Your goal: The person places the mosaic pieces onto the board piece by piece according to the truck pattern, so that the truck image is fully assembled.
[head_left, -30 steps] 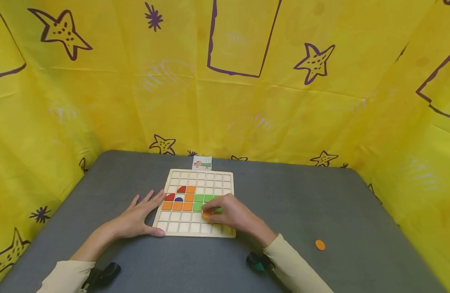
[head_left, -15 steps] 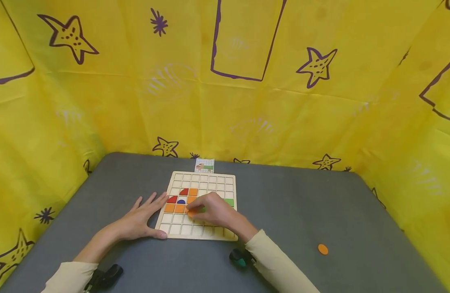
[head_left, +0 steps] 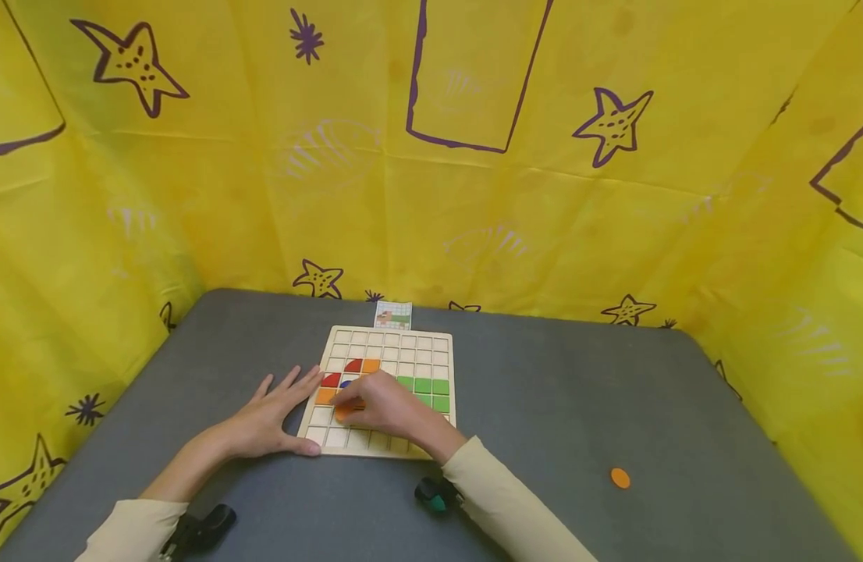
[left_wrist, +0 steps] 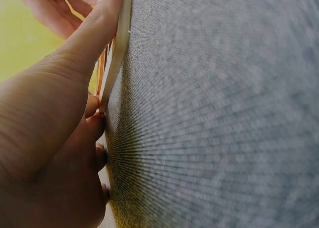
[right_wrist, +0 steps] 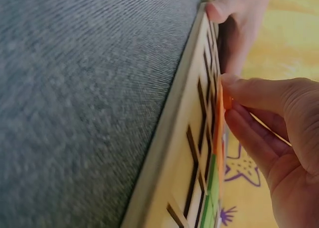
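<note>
A wooden grid board [head_left: 347, 441] lies on the grey table, with red, orange, green and blue pieces set in its cells. My left hand [head_left: 266, 421] rests along the board's left side, fingers spread, thumb at the near-left corner. In the left wrist view that thumb lies against the board's edge. Over the left part of the board, my right hand [head_left: 385, 406] pinches an orange piece [right_wrist: 228, 99] between thumb and fingers, close to the board's surface. Its full shape is hidden by the fingertips. Green squares [head_left: 431, 386] show to the right of this hand, which covers several cells.
A small printed card [head_left: 392, 315] with a coloured grid picture lies behind the board. To the right on the table [head_left: 544, 406] is a loose orange disc [head_left: 620, 478]. Yellow patterned cloth [head_left: 431, 203] hangs around the back and sides.
My right hand has moved left across the board with the orange piece, from the green squares to the orange ones at the left. The left hand stays at the board's edge.
</note>
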